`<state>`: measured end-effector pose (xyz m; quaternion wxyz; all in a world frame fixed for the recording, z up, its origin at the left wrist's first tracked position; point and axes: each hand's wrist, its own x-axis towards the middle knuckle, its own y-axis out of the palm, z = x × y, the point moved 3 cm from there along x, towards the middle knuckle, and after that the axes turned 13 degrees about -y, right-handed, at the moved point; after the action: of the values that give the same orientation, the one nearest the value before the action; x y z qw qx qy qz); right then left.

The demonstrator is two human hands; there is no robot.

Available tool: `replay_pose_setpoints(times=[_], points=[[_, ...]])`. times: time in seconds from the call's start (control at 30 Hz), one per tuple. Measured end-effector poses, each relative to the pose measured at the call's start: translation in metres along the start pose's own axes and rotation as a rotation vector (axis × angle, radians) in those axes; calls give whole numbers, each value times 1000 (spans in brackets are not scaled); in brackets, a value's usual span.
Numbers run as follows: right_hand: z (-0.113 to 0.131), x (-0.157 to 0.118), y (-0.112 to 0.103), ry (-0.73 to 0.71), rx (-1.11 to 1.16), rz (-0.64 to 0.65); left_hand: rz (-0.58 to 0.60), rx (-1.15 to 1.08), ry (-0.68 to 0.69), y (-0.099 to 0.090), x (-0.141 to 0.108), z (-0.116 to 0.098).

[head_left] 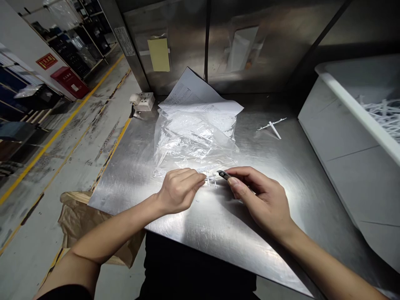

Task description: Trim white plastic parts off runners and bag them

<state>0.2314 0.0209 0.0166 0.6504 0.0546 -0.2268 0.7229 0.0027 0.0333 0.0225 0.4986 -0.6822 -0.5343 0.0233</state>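
Near the silver metal desk's front edge [200, 248], the left hand [179, 189] pinches a branched white plastic piece [214, 180]; the right hand [269, 201] grips a black, maybe metal, tool [224, 175].

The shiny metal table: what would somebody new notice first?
Probably the bare left hand pinching a small white branched piece, and the bare right hand holding a small black tool at its right. Behind them lies a shiny clear plastic bag. A large grey bin stands on the right.

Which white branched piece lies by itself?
The loose piece, on the bench right of the clear bag. The left hand holds a second piece; the heap sits in the bin.
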Motion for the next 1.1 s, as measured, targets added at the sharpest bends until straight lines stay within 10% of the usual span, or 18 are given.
replay_pose_setpoints(times=[1.1], points=[[3,2,0,-188,-139,64,4,-23,-51,-1,-1,9]])
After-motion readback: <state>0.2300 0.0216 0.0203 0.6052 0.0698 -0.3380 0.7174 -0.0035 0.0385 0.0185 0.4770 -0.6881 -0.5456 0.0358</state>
